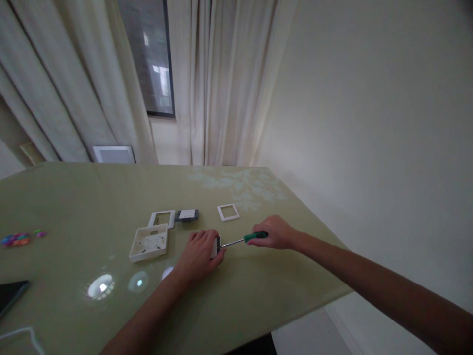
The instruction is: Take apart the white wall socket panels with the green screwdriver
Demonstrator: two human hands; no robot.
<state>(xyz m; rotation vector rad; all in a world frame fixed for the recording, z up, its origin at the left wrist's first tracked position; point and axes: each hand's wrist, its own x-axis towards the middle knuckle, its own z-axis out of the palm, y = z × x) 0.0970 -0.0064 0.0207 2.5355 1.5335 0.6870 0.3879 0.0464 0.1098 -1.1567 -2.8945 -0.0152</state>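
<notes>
My left hand (199, 255) presses down on a small white switch part (215, 246) on the green table (74, 197), gripping its edge. My right hand (277, 232) grips a green-handled screwdriver (244, 239), whose metal tip points left into the side of that part. A white square back box (148, 242) lies just left of my left hand. Behind it are a white frame plate (162, 218) and a grey-and-white switch module (186, 215). A small white square frame (228, 212) lies farther right.
Colourful small pieces (16, 239) sit at the table's left. A dark flat device (11, 293) lies at the near left edge. The table's right edge (314, 217) drops off beside a white wall. Curtains and a window stand behind. Lamp reflections glare near the front.
</notes>
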